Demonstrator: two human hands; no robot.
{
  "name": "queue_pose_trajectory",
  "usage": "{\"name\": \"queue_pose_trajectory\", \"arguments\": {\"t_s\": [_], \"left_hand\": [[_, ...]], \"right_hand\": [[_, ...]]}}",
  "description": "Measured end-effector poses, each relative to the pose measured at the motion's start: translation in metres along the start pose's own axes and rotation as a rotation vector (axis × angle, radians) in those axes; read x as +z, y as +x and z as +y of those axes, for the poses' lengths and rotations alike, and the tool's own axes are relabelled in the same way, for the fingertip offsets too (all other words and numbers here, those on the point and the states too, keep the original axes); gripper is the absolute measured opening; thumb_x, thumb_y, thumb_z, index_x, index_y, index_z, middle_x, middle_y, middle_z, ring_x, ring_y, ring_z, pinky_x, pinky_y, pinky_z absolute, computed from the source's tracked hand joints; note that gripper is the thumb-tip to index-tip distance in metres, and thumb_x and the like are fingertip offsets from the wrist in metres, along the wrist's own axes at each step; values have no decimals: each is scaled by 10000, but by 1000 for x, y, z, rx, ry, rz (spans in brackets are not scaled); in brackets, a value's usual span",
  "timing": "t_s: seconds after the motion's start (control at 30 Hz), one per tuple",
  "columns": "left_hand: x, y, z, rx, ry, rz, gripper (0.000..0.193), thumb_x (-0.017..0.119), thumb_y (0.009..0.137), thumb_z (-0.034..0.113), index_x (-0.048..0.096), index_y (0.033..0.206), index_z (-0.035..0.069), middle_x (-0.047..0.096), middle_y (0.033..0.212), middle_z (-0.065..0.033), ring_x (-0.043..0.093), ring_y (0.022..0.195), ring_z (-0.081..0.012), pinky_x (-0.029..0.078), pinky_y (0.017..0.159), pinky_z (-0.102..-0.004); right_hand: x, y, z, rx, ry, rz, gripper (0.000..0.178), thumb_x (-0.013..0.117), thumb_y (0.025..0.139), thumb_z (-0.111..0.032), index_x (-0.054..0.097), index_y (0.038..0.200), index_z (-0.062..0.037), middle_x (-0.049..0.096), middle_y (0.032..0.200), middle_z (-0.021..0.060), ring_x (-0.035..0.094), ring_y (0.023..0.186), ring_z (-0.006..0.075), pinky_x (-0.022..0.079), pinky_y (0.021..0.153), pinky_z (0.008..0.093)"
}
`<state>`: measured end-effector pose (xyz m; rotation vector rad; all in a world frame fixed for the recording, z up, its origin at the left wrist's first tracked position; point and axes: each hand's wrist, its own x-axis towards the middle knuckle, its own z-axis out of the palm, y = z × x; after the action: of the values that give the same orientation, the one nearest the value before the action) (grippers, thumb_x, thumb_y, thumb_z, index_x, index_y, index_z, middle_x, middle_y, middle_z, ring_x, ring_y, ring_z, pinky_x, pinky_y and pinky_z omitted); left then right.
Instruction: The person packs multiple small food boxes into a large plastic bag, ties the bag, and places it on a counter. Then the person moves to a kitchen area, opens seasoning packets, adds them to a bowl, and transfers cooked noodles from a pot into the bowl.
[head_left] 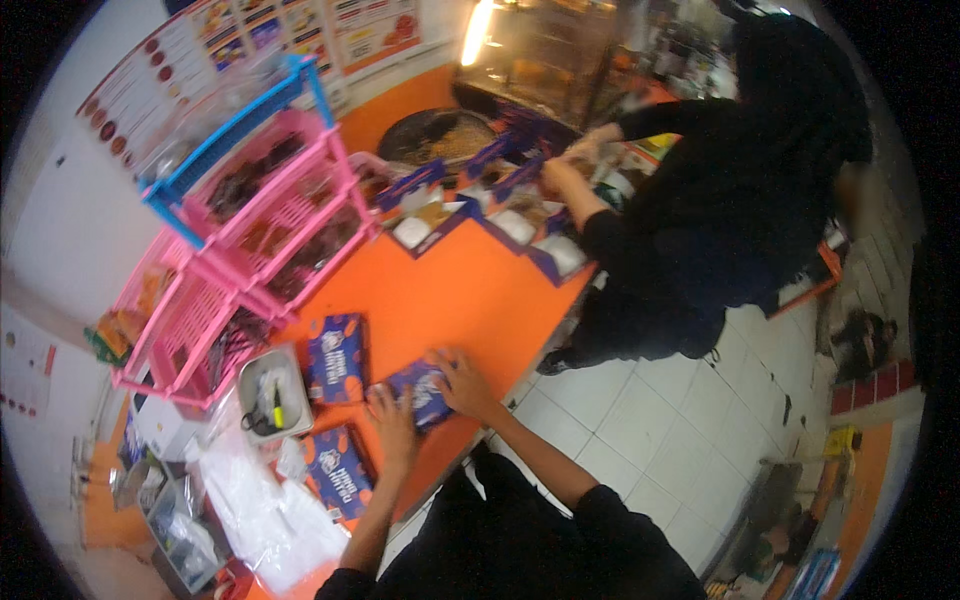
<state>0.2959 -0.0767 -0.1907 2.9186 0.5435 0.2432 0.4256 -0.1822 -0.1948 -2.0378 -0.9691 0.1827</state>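
A closed blue-purple cardboard food box (420,392) with orange marks lies on the orange counter in front of me, with both my hands on it. My left hand (393,425) grips its left end, fingers bent over the top. At the right end, my right hand (460,383) curls over the edge and corner. Two similar closed boxes lie to the left: one box (337,358) farther away, another box (337,472) nearer, beside my left forearm.
A pink tiered basket rack (265,225) holds small packets at left. Nearby are a grey tray (290,385) with a yellow-green pen and clear plastic bags (270,510). Open food boxes (515,225) with white portions line the far counter. A co-worker in black (690,210) reaches over them.
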Motion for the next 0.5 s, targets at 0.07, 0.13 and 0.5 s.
{"name": "queue_pose_trajectory", "arguments": {"t_s": [0.07,0.13,0.5], "left_hand": [[-7,19,5,-20,15,-40,829,753,525,227,356,1236,73,246,1282,-279,225,1190,-465,179,952,-592],[-14,28,10,14,124,-19,1008,786,471,319,257,1298,91,171,1318,-284,164,1209,-484,164,940,-625],[106,-61,306,491,-292,-438,735,613,692,283,247,1303,102,185,1338,-257,169,1236,-427,148,965,-577]], "right_hand": [[-24,-15,15,-84,150,111,527,458,848,-218,241,1308,-79,274,1289,229,330,1140,417,310,936,454],[-57,-36,-7,-87,135,162,532,443,858,-229,222,1317,-76,241,1313,234,269,1195,410,258,981,434],[-113,-601,225,913,-120,-767,316,464,803,-259,546,1027,-52,567,1012,142,540,895,284,430,776,391]]}}
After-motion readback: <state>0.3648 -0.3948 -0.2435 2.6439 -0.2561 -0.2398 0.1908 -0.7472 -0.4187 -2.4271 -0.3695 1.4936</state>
